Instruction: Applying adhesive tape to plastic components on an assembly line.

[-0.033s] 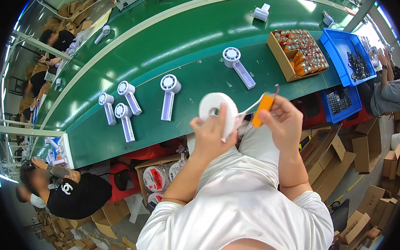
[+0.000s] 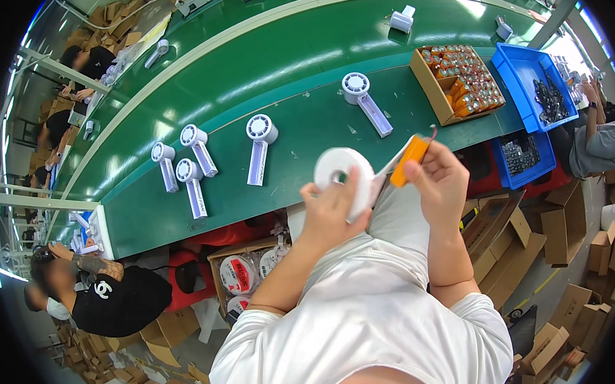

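My left hand (image 2: 331,215) is closed around a white roll of tape (image 2: 357,164), with the fingers across its face. A pale strip of tape (image 2: 390,167) runs from the roll to an orange battery (image 2: 411,160). My right hand (image 2: 444,185) pinches that battery between thumb and fingers, and a thin reddish wire sticks up from its top end. Both hands are over my lap, by the bench's front edge. Beyond them on the green bench lie several white handheld fans, such as one fan (image 2: 261,128) with its handle channel exposed.
A cardboard box (image 2: 443,119) of orange batteries stands at the right of the green bench (image 2: 303,116). Beside it, two blue bins (image 2: 509,60) hold dark small parts. Below the bench at left, a carton holds tape rolls (image 2: 238,274). Another person (image 2: 122,299) sits at left.
The tape roll and my left hand have shifted slightly right and down. The battery in my right hand has moved a little right and tilted more, still joined to the strip.
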`<act>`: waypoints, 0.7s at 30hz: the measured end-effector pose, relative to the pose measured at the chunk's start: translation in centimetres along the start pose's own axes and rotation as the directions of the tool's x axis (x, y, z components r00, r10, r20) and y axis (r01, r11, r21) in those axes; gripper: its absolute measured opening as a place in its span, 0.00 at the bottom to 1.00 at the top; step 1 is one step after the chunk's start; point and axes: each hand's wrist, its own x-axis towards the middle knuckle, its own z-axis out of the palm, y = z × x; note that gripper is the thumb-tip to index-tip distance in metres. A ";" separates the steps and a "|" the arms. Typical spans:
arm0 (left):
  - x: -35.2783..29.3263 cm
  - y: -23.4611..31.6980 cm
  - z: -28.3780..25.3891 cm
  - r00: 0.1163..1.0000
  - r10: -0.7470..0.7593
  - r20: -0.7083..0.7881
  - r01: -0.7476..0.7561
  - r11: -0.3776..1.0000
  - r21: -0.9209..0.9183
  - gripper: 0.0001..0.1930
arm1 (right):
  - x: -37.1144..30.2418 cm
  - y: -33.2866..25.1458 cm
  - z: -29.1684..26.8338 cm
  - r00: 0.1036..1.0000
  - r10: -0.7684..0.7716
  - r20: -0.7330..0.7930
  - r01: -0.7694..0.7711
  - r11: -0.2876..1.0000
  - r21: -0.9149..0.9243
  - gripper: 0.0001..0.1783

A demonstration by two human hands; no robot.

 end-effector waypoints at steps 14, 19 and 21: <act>-0.6 1.7 -1.7 0.972 0.204 0.120 -0.198 0.978 -0.061 0.36 | 4.1 4.6 -2.0 0.888 -0.136 -0.439 0.245 0.949 0.201 0.15; -6.9 -0.1 0.6 0.895 0.042 0.444 0.058 0.976 -0.208 0.35 | 8.3 7.0 -6.6 0.986 0.081 -0.145 -0.035 0.956 0.292 0.13; -10.7 -2.3 2.4 0.856 -0.041 0.516 0.071 0.997 -0.040 0.33 | 9.5 8.6 -7.7 0.984 0.124 -0.130 -0.089 0.966 0.242 0.13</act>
